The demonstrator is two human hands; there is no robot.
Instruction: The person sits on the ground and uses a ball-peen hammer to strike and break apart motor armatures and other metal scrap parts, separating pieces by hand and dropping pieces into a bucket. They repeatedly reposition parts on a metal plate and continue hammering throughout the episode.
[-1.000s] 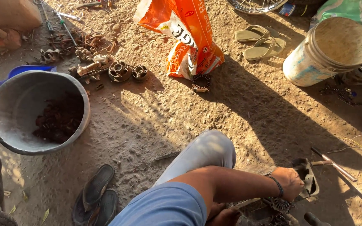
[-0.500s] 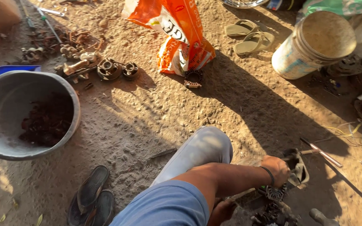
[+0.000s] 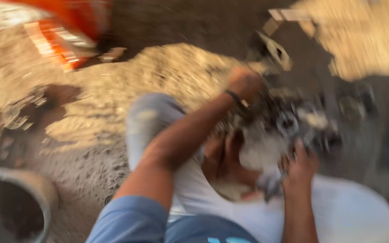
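The whole view is badly motion-blurred. My left hand [image 3: 245, 83], with a dark band on its wrist, is closed against the top left of a dark, greasy metal machine part [image 3: 289, 121] that lies on the sandy ground in front of my bent knee [image 3: 151, 117]. On the near side of the same part is my right hand [image 3: 300, 164], its fingers touching it. A pale grey lump, perhaps a rag [image 3: 269, 180], shows just beside that hand. The blur hides whether the right hand grips anything.
A round metal basin [image 3: 32, 182] with dark contents stands at the lower left. An orange plastic bag [image 3: 64, 31] lies at the top left, with small metal parts [image 3: 14, 117] scattered on the sand. A large white rounded object [image 3: 352, 211] fills the lower right.
The camera has swung down and to the right, closer to the metal part. My right hand has come into view on the part. The left hand stays on it.
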